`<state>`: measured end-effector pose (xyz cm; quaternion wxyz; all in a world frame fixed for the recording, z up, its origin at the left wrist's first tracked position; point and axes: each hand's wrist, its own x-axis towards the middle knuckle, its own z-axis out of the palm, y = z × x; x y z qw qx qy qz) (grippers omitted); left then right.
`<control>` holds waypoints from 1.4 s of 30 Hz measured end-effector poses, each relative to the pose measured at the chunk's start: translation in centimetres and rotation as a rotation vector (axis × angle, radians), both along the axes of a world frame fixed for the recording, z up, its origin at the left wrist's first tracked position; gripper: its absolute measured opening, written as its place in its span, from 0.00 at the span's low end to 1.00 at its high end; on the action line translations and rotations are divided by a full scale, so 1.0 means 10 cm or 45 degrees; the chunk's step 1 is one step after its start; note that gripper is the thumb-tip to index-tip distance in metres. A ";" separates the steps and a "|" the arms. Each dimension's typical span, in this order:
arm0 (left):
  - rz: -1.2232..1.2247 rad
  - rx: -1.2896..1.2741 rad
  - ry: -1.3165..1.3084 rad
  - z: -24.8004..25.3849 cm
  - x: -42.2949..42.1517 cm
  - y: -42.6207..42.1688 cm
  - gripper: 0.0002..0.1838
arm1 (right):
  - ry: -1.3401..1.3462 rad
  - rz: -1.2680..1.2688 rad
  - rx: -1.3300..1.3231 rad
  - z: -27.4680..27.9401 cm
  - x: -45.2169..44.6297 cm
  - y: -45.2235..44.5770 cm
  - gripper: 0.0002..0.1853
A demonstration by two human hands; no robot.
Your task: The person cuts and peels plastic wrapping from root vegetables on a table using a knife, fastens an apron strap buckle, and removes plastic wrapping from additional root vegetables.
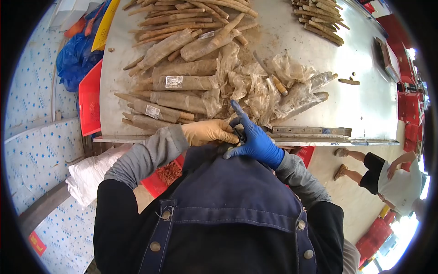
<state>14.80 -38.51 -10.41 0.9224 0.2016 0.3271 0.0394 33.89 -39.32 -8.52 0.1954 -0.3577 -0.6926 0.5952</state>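
The small black object (240,133) is between the wearer's hands at the near edge of the metal table (369,109). Only a dark patch with a paler bit low down shows; gloved fingers hide the rest, so its full shape cannot be told. The left hand (211,132), in a tan glove, pinches it with the fingertips. The right hand (259,142), in a blue glove, curves about its other side, forefinger stretched toward the table and thumb spread toward the navy apron (237,192); whether this hand grips it cannot be told.

On the table's left half, plastic-wrapped packets (196,83) hold long brown roots, and two of them bear a white printed label (174,81). Crumpled clear film (248,84) covers the middle of the table, with more wrapped roots (299,98) just to its right. Loose roots (178,19) lie in a heap at the table's far left, and a smaller pile (321,18) at its far right.

A red plastic basket (90,98) stands against the table's left side, near a blue plastic bag (75,59). Below the table's near edge, a red crate (153,186) contains reddish-brown pieces (169,172).
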 end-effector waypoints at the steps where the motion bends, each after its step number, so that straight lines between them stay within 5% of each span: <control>1: 0.070 -0.030 0.020 -0.04 0.01 -0.02 0.11 | 0.003 0.015 -0.005 -0.06 -0.02 -0.01 0.66; 3: -0.054 0.143 0.168 -0.02 -0.04 0.00 0.14 | 0.076 -0.116 -0.147 -0.14 -0.04 -0.04 0.62; 5: -0.284 0.646 0.460 0.20 -0.09 0.08 0.20 | 0.107 -0.152 -0.513 -0.11 0.00 0.02 0.44; 7: -0.302 0.665 0.546 0.35 -0.14 0.10 0.19 | 0.261 -0.267 -0.755 -0.19 0.00 0.05 0.25; 11: -0.181 0.618 0.568 0.41 -0.16 -0.07 0.17 | -0.091 -0.152 -0.632 -0.20 -0.08 0.03 0.18; 20: 0.328 0.401 0.573 0.32 -0.19 -0.30 0.14 | 0.072 -0.148 -0.531 -0.16 -0.19 -0.06 0.20; 26: 0.293 0.274 0.486 0.25 -0.28 -0.35 0.14 | -0.042 -0.007 -0.702 0.03 -0.22 -0.02 0.21; 29: 0.105 0.597 0.694 0.55 -0.38 -0.29 0.19 | -0.041 -0.128 -0.575 -0.18 -0.20 -0.04 0.16; 30: -0.008 1.137 0.858 0.53 -0.38 -0.37 0.26 | 0.001 -0.168 -0.676 -0.19 -0.22 -0.04 0.16; 37: 0.065 1.206 0.900 0.48 -0.40 -0.44 0.13 | 0.016 -0.238 -0.671 -0.21 -0.26 -0.09 0.15; 42: 0.169 0.924 0.741 0.46 -0.42 -0.27 0.12 | -0.009 -0.194 -0.565 -0.19 -0.29 -0.09 0.18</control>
